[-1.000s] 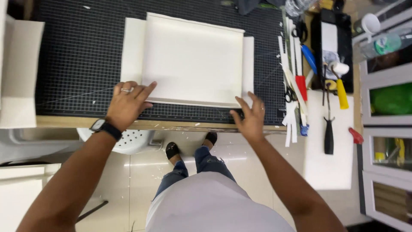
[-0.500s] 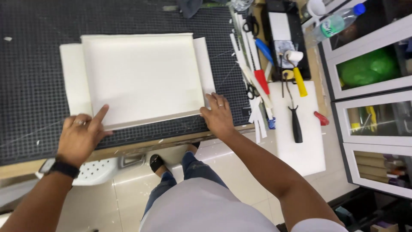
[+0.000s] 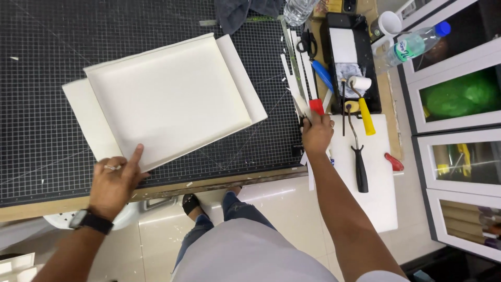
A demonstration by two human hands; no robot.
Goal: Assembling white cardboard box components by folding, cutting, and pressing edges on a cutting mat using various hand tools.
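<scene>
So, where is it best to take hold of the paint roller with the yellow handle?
Grip the paint roller by its yellow handle, coming from the near side: the handle points towards the person over the white board, while the roller head rests at the black tray.

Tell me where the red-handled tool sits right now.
In the head view the red-handled tool lies right of the white tray, at the cutting mat's right edge among white strips, just above the right hand.

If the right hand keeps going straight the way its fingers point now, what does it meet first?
The right hand points up the bench; its fingertips are already at the red-handled tool among the white strips. That handle likely comes first, though whether they already touch is unclear.
</scene>
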